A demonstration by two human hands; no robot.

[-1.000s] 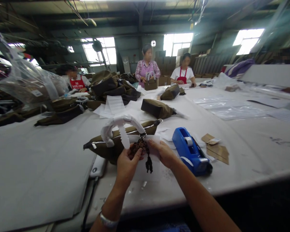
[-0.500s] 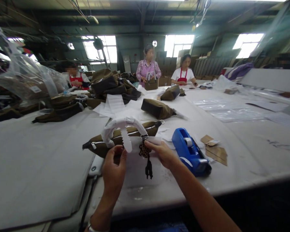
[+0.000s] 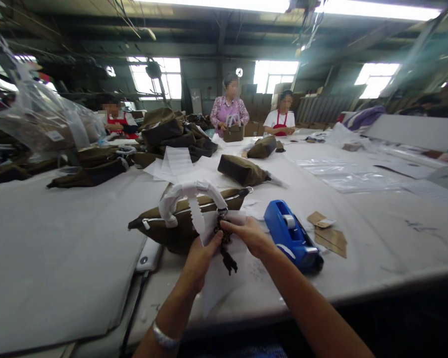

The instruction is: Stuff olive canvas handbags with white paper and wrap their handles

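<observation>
An olive bag (image 3: 160,232) with a silver zipper lies in front of me, its handle (image 3: 186,188) wrapped in white paper. From a ring at the handle's right end hangs a leopard-pattern charm (image 3: 226,237) with a dark tassel (image 3: 229,263). My left hand (image 3: 203,253) pinches the charm and the white tissue sheet (image 3: 214,283) from the left, thumb on top. My right hand (image 3: 248,234) is closed on the charm's upper part and the tissue from the right. The fingers under the tissue are hidden.
A blue tape dispenser (image 3: 291,236) stands right of my right hand, with brown paper tags (image 3: 330,236) beyond it. Another olive bag (image 3: 241,170) lies behind. Bags are piled (image 3: 171,132) at the back left. A white device (image 3: 148,254) sits at left. Three people work across the table.
My left hand has moved right and up from the tissue's left side onto the charm. The tissue is now gathered around the charm, and the tassel hangs tilted.
</observation>
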